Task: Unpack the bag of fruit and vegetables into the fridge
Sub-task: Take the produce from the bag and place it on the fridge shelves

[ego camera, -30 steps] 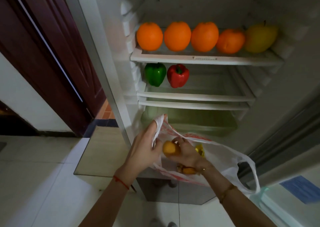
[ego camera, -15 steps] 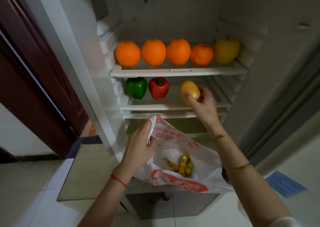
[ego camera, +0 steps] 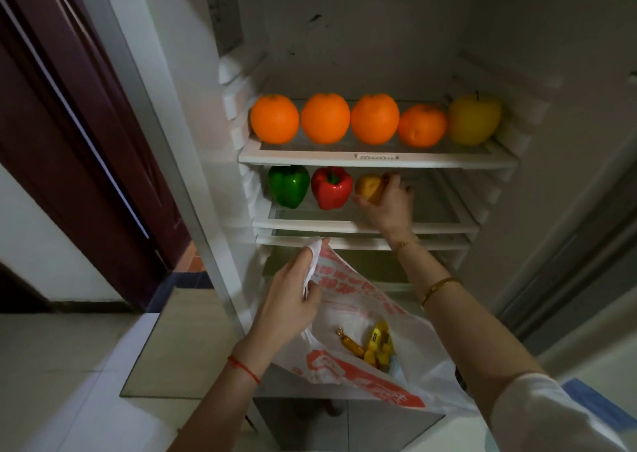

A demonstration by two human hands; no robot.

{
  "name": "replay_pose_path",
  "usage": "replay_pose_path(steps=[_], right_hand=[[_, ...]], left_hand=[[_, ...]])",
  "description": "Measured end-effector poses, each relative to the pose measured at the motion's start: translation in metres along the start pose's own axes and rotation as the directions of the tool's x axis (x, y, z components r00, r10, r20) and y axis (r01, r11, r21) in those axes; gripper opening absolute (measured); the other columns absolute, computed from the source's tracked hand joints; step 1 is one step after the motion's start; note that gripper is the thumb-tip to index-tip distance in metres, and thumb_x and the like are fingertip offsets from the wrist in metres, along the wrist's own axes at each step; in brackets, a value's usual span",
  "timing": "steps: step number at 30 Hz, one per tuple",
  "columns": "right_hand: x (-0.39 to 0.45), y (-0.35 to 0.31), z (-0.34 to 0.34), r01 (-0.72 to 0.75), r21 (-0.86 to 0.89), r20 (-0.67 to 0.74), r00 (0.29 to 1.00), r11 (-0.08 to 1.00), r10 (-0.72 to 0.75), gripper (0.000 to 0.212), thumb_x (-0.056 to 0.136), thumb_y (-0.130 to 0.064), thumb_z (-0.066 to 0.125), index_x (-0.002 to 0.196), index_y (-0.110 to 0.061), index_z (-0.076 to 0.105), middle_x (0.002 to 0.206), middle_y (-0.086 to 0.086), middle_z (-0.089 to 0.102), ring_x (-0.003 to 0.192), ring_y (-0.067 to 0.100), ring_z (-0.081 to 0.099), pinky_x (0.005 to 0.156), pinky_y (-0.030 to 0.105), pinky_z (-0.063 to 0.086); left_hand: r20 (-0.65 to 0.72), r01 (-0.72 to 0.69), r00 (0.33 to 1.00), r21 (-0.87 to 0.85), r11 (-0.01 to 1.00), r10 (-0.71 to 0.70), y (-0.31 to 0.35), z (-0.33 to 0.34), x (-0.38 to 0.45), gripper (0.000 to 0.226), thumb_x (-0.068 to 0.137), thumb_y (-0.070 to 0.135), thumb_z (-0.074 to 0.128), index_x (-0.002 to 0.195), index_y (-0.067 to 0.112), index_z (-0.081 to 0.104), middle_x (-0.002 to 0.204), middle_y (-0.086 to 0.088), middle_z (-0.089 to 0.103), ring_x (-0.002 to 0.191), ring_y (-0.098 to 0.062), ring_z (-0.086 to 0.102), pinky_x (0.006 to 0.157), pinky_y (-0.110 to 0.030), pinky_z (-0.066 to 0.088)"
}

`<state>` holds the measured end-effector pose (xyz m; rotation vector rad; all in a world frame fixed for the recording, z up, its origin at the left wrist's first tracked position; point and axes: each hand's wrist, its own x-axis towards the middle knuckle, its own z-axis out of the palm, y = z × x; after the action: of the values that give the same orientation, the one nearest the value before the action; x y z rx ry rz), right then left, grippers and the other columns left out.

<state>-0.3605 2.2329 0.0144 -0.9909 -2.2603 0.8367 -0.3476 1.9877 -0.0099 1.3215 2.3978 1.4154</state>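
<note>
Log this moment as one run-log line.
right hand: setting yellow pepper beside red pepper | left hand: holding bag open

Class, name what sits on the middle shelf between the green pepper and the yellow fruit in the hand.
Head view: the red pepper sits between the green pepper and yellow fruit.

Red printed characters and a large red logo shape cover the white plastic bag (ego camera: 358, 300) but are too blurred and crumpled to read, and a small label strip on the front edge of the upper fridge shelf (ego camera: 376, 156) is likewise illegible.
</note>
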Motion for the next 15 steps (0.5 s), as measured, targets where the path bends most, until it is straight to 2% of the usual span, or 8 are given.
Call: replay_pose_path(steps=[3, 8, 10, 12, 14, 15], right_hand=[[-0.002, -0.001, 0.001, 0.012, -0.017, -0.004, 1.0, 1.0, -0.012, 0.082, 0.074, -0.044, 0.08, 0.136, -0.01, 0.038, 0.142, 0.013, 0.045, 0.135, 0.035, 0.032, 0.106, 0.045, 0.037], [-0.019, 0.002, -0.01, 0.065, -0.038, -0.068, 0.995, 0.997, -0.068, 0.085, 0.073, -0.046, 0.08, 0.137, -0.008, 0.039, 0.139, 0.014, 0.046, 0.13, 0.033, 0.039, 0.103, 0.044, 0.039], [-0.032, 0.009, -0.017, 0.14, -0.058, -0.161, 0.976, 0.989, -0.147, 0.072, 0.078, -0.043, 0.077, 0.131, -0.007, 0.044, 0.13, 0.014, 0.051, 0.122, 0.031, 0.044, 0.1, 0.043, 0.041], [-0.051, 0.016, -0.024, 0.261, -0.068, -0.262, 0.927, 0.963, -0.27, 0.046, 0.087, -0.036, 0.069, 0.117, -0.006, 0.052, 0.113, 0.012, 0.056, 0.107, 0.026, 0.051, 0.097, 0.04, 0.043], [-0.073, 0.023, -0.033, 0.433, -0.039, -0.282, 0.86, 0.901, -0.426, 0.018, 0.093, -0.026, 0.061, 0.096, -0.009, 0.057, 0.09, 0.005, 0.057, 0.085, 0.016, 0.054, 0.081, 0.03, 0.047], [-0.086, 0.028, -0.036, 0.505, -0.001, -0.245, 0.837, 0.863, -0.49, 0.013, 0.095, -0.021, 0.059, 0.087, -0.01, 0.057, 0.081, 0.001, 0.056, 0.073, 0.011, 0.052, 0.07, 0.024, 0.046]], left_hand=[[-0.003, -0.006, 1.0, -0.011, 1.0, 0.006, -0.003, -0.001, -0.001, 0.066, 0.089, -0.001, 0.055, 0.146, 0.023, 0.034, 0.123, 0.012, 0.053, 0.114, 0.0, 0.053, 0.097, -0.014, 0.047], [-0.004, -0.002, 1.0, -0.01, 1.0, 0.002, -0.007, 0.0, -0.006, 0.06, 0.09, 0.002, 0.055, 0.143, 0.023, 0.036, 0.121, 0.011, 0.055, 0.116, -0.007, 0.058, 0.093, -0.021, 0.052], [0.006, -0.019, 1.0, -0.011, 1.0, 0.019, -0.008, 0.0, -0.008, 0.063, 0.09, 0.002, 0.054, 0.144, 0.026, 0.035, 0.125, 0.009, 0.055, 0.116, -0.006, 0.057, 0.092, -0.02, 0.052], [0.005, -0.03, 1.0, -0.004, 1.0, 0.03, -0.008, 0.0, -0.01, 0.06, 0.089, 0.002, 0.054, 0.141, 0.027, 0.037, 0.124, 0.006, 0.056, 0.113, -0.007, 0.058, 0.089, -0.017, 0.052], [-0.001, -0.033, 0.999, 0.003, 0.999, 0.033, -0.007, 0.001, -0.014, 0.057, 0.088, 0.001, 0.055, 0.139, 0.022, 0.039, 0.123, 0.004, 0.057, 0.113, -0.008, 0.057, 0.088, -0.007, 0.047], [0.009, -0.037, 0.999, 0.002, 0.999, 0.037, -0.006, 0.002, -0.017, 0.058, 0.088, 0.001, 0.056, 0.14, 0.02, 0.039, 0.124, 0.006, 0.056, 0.114, -0.005, 0.055, 0.088, -0.003, 0.043]])
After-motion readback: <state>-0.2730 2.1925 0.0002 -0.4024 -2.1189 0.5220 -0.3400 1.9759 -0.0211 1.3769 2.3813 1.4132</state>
